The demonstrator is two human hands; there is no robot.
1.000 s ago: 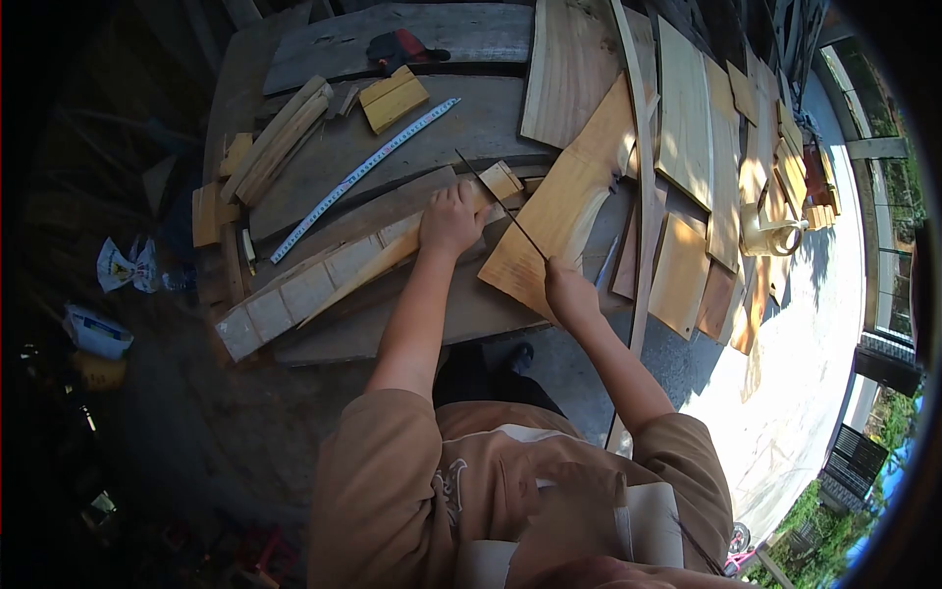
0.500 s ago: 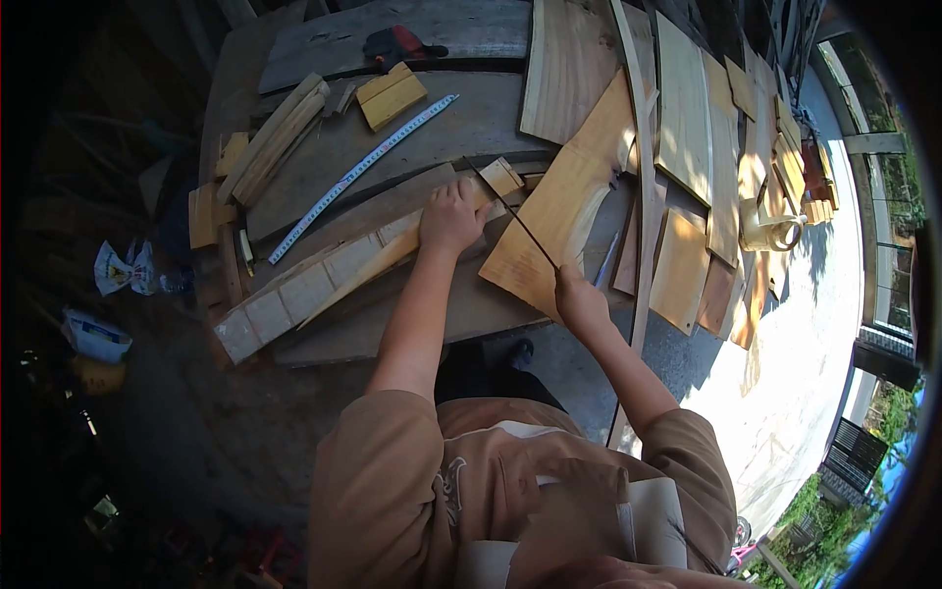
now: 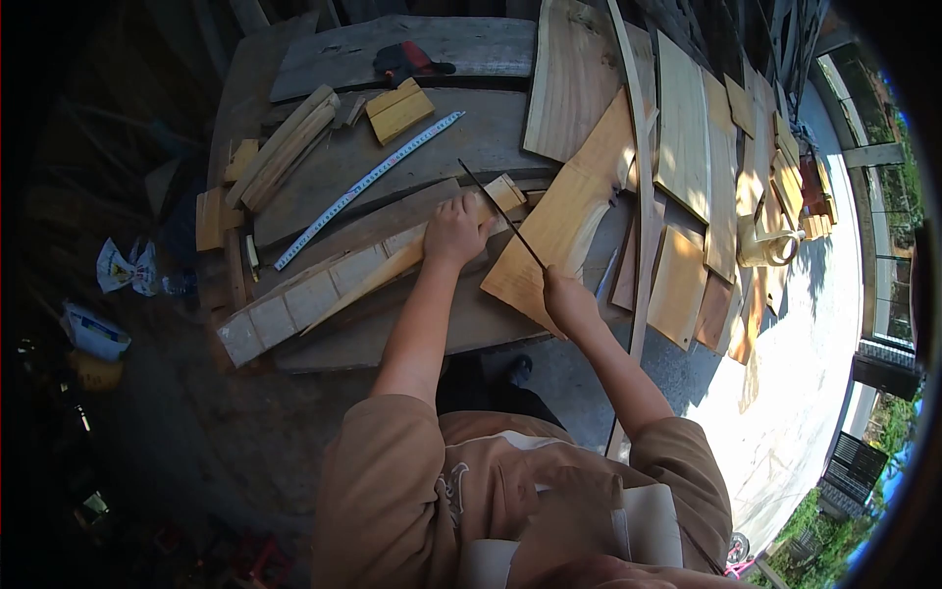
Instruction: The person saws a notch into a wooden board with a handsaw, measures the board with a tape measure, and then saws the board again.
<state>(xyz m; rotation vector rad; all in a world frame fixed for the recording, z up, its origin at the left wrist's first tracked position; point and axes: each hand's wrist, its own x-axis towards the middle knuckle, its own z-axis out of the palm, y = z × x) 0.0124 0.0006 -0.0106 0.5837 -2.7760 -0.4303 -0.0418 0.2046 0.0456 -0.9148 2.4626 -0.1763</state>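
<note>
My right hand (image 3: 572, 302) is closed round the grip end of a saw (image 3: 526, 241), seen almost edge-on as a thin dark blade; its handle is hidden in my fist. The blade slants up and left across the end of a light wooden strip (image 3: 404, 261). Left of the blade, my left hand (image 3: 456, 233) grips that strip from above, fingers curled over it. Beside the strip, a greyish board (image 3: 273, 323) with cross lines runs to the lower left. Under the saw's near end is a wide yellowish plank (image 3: 559, 221) with a curved edge.
A white measuring tape (image 3: 368, 179) lies across the bench boards. Behind it are a yellow wood block (image 3: 399, 110) and a red-and-black cap (image 3: 412, 61). Several planks (image 3: 684, 128) and a roll of tape (image 3: 770, 245) lie to the right. Bundled sticks (image 3: 287, 147) rest at left.
My right hand has come slightly down and left, drawing the saw back toward me. My left hand stays on the strip. The whole view has shifted a little.
</note>
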